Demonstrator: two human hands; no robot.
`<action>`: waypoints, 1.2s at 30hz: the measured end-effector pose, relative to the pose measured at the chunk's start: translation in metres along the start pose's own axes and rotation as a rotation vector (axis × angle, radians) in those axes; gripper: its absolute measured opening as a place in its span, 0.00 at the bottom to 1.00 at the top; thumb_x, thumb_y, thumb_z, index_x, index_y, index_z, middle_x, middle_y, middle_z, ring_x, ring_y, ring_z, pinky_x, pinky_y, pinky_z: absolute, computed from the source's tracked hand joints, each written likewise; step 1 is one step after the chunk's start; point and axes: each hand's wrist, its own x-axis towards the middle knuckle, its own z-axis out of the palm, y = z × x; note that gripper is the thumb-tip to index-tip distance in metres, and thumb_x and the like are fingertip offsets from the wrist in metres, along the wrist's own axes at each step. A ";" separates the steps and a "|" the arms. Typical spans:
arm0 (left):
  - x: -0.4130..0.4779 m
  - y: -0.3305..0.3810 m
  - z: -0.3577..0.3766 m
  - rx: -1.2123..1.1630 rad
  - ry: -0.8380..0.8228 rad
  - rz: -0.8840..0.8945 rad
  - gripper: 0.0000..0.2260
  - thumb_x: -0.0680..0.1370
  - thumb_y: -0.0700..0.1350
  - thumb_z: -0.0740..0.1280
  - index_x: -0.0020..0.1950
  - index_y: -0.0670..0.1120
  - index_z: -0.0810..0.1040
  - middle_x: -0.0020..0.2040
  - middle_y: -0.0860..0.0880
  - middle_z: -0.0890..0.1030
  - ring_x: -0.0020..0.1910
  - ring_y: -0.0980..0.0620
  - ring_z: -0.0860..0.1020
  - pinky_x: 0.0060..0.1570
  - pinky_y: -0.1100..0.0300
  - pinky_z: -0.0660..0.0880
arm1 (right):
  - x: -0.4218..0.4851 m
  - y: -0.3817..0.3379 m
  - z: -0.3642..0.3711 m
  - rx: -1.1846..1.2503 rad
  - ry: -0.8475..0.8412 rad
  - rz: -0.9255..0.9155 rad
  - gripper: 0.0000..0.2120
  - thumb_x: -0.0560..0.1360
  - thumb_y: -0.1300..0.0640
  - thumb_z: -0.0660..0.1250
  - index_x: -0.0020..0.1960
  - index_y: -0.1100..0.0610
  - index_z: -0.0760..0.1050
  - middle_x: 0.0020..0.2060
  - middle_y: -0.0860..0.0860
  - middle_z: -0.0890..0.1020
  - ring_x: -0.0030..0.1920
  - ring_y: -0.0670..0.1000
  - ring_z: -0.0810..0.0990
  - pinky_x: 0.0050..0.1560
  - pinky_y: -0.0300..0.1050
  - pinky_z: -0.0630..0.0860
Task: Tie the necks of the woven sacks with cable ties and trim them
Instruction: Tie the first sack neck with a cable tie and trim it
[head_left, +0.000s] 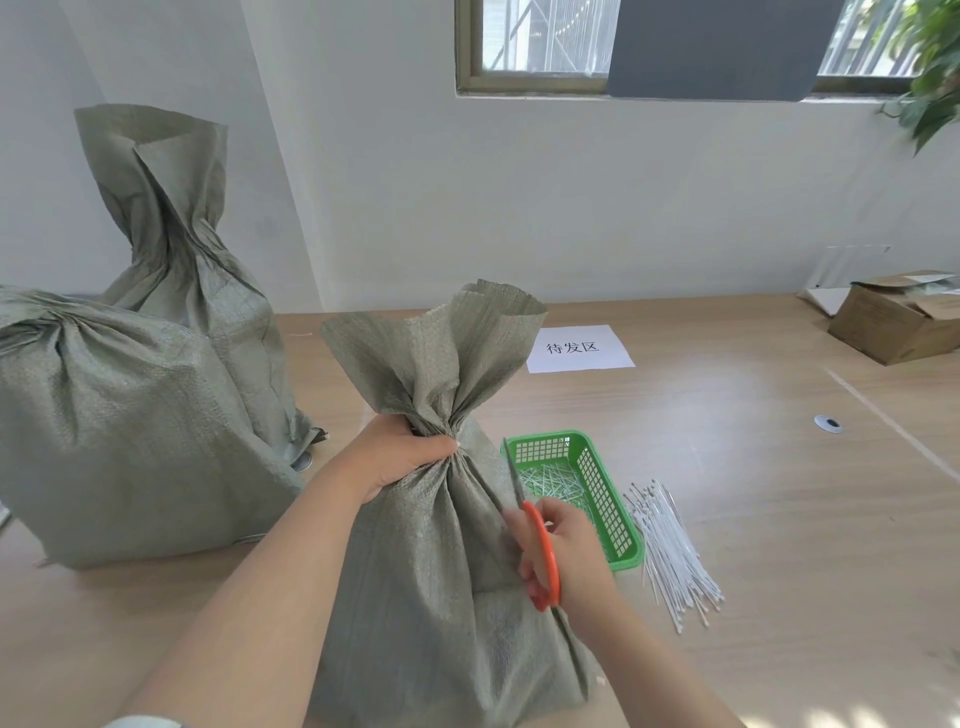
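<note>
Wooden tabletop (727, 415) is bearing the front sack (431, 597), whose neck the left hand (400, 457) is gripping, fingers curled round it. The right hand (576, 556) is clamping orange scissors (543, 551), aiming there. Trimming is seemingly pending; offcuts (550, 486) are lying in the green basket (608, 509).

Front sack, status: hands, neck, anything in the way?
Left hand grips the front sack at its neck. Right hand holds orange scissors, blades up beside the sack. That hand covers the neck; tied or not, cannot tell.
</note>
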 end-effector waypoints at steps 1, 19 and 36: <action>0.000 0.000 0.000 0.001 -0.001 -0.005 0.09 0.75 0.40 0.74 0.46 0.55 0.81 0.48 0.57 0.84 0.50 0.60 0.80 0.51 0.63 0.75 | 0.001 0.001 -0.007 0.020 0.008 -0.010 0.17 0.76 0.54 0.70 0.42 0.69 0.73 0.24 0.57 0.74 0.20 0.51 0.70 0.21 0.41 0.66; -0.006 0.002 0.004 0.008 0.067 0.007 0.08 0.72 0.41 0.77 0.45 0.53 0.83 0.47 0.55 0.85 0.47 0.58 0.81 0.51 0.61 0.74 | 0.009 0.147 -0.093 -0.808 0.229 0.136 0.23 0.70 0.36 0.71 0.36 0.51 0.64 0.32 0.47 0.79 0.32 0.48 0.74 0.29 0.40 0.64; -0.014 -0.009 0.006 -0.034 0.111 0.009 0.09 0.67 0.46 0.78 0.44 0.53 0.83 0.45 0.58 0.86 0.51 0.57 0.82 0.57 0.57 0.76 | -0.001 0.236 -0.096 -0.948 0.088 0.387 0.15 0.77 0.43 0.61 0.43 0.52 0.61 0.41 0.51 0.75 0.51 0.59 0.81 0.42 0.45 0.68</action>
